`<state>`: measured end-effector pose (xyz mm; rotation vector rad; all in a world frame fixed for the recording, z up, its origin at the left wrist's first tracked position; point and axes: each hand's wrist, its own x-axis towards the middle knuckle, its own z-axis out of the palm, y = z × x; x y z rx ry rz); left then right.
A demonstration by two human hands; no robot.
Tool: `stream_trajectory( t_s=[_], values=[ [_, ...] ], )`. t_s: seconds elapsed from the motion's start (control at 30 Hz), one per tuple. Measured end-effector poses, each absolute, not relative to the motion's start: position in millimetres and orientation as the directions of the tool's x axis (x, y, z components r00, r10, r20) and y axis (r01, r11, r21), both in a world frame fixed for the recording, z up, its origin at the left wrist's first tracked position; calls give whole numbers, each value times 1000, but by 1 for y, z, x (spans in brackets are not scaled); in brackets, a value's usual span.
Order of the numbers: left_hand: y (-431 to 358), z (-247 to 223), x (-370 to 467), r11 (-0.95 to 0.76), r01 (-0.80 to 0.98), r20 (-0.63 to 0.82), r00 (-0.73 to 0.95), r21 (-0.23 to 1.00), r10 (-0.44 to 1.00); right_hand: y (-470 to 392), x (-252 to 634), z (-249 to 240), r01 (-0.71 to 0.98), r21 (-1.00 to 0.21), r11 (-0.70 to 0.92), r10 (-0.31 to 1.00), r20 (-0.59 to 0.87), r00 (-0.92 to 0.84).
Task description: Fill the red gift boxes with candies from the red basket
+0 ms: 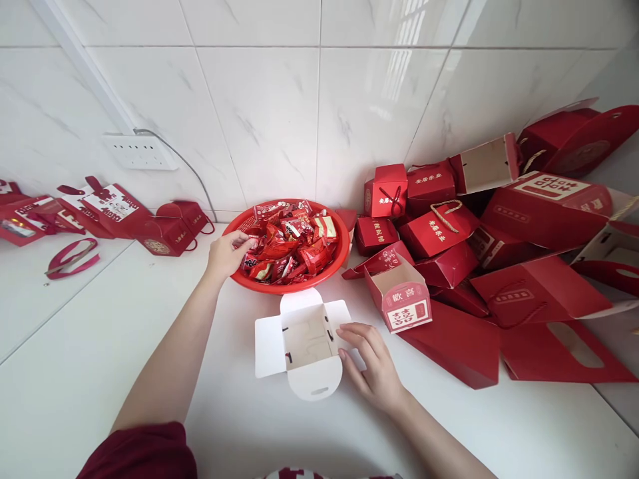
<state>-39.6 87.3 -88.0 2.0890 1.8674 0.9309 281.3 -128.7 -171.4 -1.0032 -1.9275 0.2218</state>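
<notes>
Right hand (371, 367) touches white box (308, 339); red carton (405, 301) reads "歡喜".

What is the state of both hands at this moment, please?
Left hand: fingers curled at the wrapped packets in the basket; grip cannot be told.
Right hand: fingers bent at the open box; grip cannot be told.

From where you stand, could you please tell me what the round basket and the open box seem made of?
Basket: probably plastic, smooth red finish, going by its moulded-looking rim and perforated wall.
Open box: likely thin card with matte white flaps, judging by their creases and cut-out slot.
</notes>
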Motion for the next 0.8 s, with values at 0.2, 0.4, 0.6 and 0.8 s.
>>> stream_trajectory(
  t_s=[0.2, 0.4, 0.6, 0.8],
  values=[
    [75, -82, -32, -205, 740, 429, -124, 640, 895, -130, 281, -171, 549, -530, 646, 727, 646, -232],
    [12, -54, 3, -435, 589, 465, 111, 682, 879, -128, 283, -172, 540, -541, 645, 726, 653, -213],
    [1, -40, 8, -375, 788, 282, 264, 488, 922, -128, 283, -171, 536, -545, 645, 731, 644, -226],
    [86, -54, -34, 7, 971, 90, -30, 241, 996, -128, 283, -172, 534, -540, 651, 727, 646, -233]
  ],
)
